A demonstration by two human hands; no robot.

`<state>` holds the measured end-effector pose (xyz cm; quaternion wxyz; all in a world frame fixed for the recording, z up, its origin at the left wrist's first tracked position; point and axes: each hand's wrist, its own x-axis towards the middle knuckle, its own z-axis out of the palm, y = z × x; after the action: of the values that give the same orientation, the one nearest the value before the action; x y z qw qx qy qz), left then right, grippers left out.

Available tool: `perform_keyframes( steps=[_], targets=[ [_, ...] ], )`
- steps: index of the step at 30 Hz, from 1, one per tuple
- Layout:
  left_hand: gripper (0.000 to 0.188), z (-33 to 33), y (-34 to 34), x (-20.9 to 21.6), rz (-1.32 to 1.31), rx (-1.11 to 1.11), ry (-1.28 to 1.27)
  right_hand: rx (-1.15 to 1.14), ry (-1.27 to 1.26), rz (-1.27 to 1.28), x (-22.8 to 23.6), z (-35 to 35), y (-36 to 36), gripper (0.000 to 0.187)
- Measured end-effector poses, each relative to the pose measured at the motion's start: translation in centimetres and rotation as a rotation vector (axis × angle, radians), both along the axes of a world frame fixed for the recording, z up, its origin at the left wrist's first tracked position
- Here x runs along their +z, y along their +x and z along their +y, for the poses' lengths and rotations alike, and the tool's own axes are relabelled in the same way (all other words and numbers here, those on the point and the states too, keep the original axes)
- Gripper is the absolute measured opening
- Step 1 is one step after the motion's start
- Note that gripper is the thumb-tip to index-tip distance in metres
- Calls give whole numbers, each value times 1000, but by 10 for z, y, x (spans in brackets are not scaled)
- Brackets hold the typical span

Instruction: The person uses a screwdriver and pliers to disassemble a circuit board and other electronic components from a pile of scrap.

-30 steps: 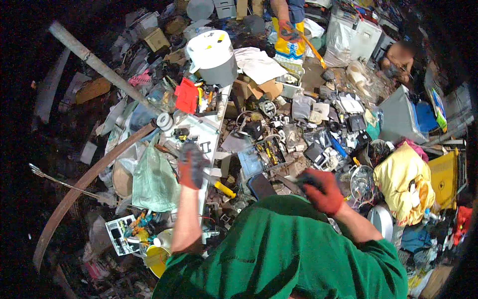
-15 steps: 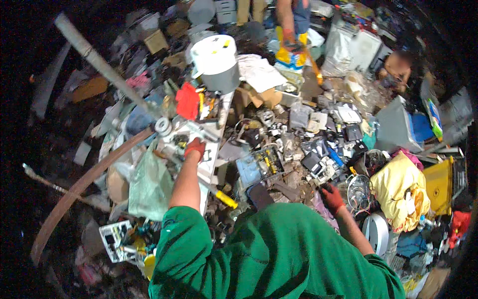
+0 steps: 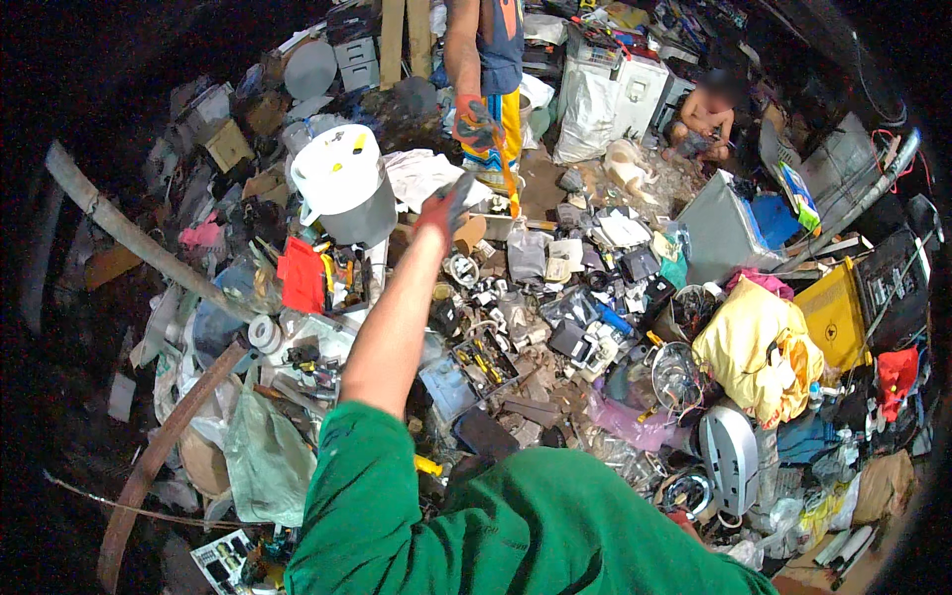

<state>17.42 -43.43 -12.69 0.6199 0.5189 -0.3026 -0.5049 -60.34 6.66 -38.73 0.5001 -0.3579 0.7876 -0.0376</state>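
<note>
My left hand (image 3: 445, 206), in a red glove with a dark palm side, reaches out at arm's length with its fingers extended. Nothing shows in its grasp. It is beside a white cloth (image 3: 412, 177) and a white-and-grey bucket (image 3: 344, 188). Just beyond it, a co-worker's gloved hand (image 3: 476, 123) holds a tool with an orange shaft (image 3: 513, 190); a gap separates the two hands. Of my right hand (image 3: 682, 519) only a bit of red glove shows past my green shirt, near a white oval appliance part (image 3: 729, 458); its fingers are hidden.
Electronic scrap (image 3: 580, 342) covers the ground ahead. Left are a red plastic piece (image 3: 300, 276), a long pole (image 3: 149, 233) and a curved brown bar (image 3: 164, 461). A yellow bag (image 3: 759, 347) and grey cabinet (image 3: 729, 233) lie right. Another person (image 3: 706, 127) crouches far right.
My left hand has left the cluttered white board and stretched forward toward the co-worker. My right hand has drawn back toward my body from the scrap. The whole view has shifted.
</note>
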Motion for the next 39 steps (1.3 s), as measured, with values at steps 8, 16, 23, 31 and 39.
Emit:
perform_keyframes(
  steps=[8,16,23,31,39],
  targets=[
    [39,-28,-65,89,-827,278,169,137,-111,31,10,-32,43,14],
    [38,89,-19,15,-693,213,-11,213,-139,28,18,-61,57,17],
    [44,184,92,-90,-1063,490,487,374,-114,79,24,-60,40,21],
    [50,140,233,-105,-839,313,788,407,-137,112,53,-90,66,33],
    [57,220,101,-120,-1184,389,419,399,-355,95,21,-95,101,33]
  ],
)
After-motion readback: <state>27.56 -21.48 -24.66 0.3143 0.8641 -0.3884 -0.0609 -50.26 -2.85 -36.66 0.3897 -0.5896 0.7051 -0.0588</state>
